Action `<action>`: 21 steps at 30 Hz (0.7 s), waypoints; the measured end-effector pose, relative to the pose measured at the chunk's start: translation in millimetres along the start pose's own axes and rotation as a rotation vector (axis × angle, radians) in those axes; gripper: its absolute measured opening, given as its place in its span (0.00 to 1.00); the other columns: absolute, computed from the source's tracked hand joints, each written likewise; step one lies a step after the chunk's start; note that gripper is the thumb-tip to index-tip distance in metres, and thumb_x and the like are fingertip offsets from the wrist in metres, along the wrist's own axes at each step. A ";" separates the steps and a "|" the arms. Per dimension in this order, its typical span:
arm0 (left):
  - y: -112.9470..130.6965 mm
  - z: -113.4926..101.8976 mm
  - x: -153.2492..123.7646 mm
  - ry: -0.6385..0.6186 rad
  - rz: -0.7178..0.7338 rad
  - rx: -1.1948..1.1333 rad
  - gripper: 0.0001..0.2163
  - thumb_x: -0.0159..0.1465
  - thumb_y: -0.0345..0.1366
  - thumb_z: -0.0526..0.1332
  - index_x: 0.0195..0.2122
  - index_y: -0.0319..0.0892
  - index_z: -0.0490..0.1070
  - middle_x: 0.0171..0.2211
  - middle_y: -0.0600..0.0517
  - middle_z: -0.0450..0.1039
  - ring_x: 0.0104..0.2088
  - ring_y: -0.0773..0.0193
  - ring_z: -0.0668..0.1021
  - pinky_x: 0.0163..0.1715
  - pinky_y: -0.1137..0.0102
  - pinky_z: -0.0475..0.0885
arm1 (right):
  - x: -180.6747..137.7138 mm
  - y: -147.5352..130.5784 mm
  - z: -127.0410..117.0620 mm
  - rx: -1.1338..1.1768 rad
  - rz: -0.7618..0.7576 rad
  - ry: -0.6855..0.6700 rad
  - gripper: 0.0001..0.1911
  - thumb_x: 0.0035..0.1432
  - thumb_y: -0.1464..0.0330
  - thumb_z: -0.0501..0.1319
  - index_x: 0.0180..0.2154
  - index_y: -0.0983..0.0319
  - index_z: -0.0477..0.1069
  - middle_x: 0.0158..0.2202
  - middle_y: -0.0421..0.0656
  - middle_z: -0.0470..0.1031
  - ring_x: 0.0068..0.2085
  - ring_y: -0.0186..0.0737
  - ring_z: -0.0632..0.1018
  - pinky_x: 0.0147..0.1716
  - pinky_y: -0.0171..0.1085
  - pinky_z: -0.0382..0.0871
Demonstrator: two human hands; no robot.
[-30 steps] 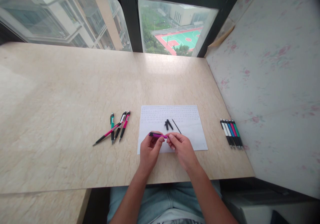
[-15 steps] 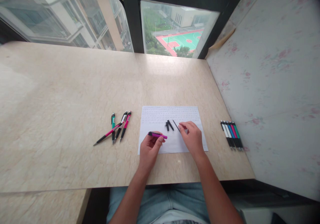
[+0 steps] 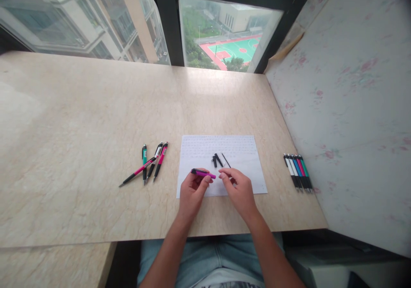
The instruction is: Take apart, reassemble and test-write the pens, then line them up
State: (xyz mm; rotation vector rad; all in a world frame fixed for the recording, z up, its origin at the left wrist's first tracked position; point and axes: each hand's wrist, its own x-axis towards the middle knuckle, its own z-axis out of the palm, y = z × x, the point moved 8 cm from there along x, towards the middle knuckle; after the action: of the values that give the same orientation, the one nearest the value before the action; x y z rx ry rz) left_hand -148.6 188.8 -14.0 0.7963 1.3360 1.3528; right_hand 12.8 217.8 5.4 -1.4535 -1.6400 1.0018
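Note:
My left hand is closed around a purple pen barrel with a black clip end, held over the paper. Just to its right, my right hand has thumb and fingertips pinched together close to the barrel's open end. Anything between those fingertips is too small to make out. Beyond the hands, black pen pieces and a thin dark refill lie on the printed sheet of paper.
Left of the paper lie several pens, with a pink pen crossing a green pen. A tidy row of pens sits near the papered wall on the right. Windows border the far edge of the marble-look counter.
My right hand has moved left and nearer to me, away from the refill and up to the purple barrel's end. My left hand stays nearly still with the barrel.

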 end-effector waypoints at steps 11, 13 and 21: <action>-2.6 1.6 2.1 -0.029 0.018 -0.008 0.09 0.58 0.40 0.69 0.36 0.42 0.76 0.33 0.49 0.78 0.36 0.60 0.79 0.39 0.67 0.74 | -9.1 -17.2 13.5 0.097 -0.076 -0.103 0.09 0.63 0.67 0.58 0.41 0.59 0.76 0.38 0.45 0.79 0.37 0.40 0.78 0.32 0.36 0.72; -1.1 2.3 2.6 -0.046 0.043 0.021 0.08 0.58 0.39 0.69 0.35 0.43 0.76 0.33 0.50 0.78 0.35 0.60 0.78 0.38 0.68 0.74 | -9.7 -15.8 16.1 0.092 -0.072 -0.119 0.08 0.63 0.66 0.59 0.40 0.59 0.76 0.36 0.44 0.79 0.35 0.40 0.78 0.32 0.36 0.72; 4.6 2.7 2.5 -0.041 0.077 0.040 0.08 0.59 0.39 0.69 0.37 0.43 0.78 0.34 0.50 0.76 0.36 0.61 0.77 0.38 0.69 0.73 | -7.9 -6.9 -1.5 -0.066 -0.096 -0.022 0.10 0.65 0.65 0.57 0.39 0.60 0.76 0.35 0.44 0.79 0.32 0.40 0.76 0.31 0.38 0.70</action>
State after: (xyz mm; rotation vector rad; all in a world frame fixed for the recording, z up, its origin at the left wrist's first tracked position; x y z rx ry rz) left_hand -147.7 192.6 -9.6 0.9062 1.3159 1.3655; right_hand 12.0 209.6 12.1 -1.3964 -1.7561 0.9210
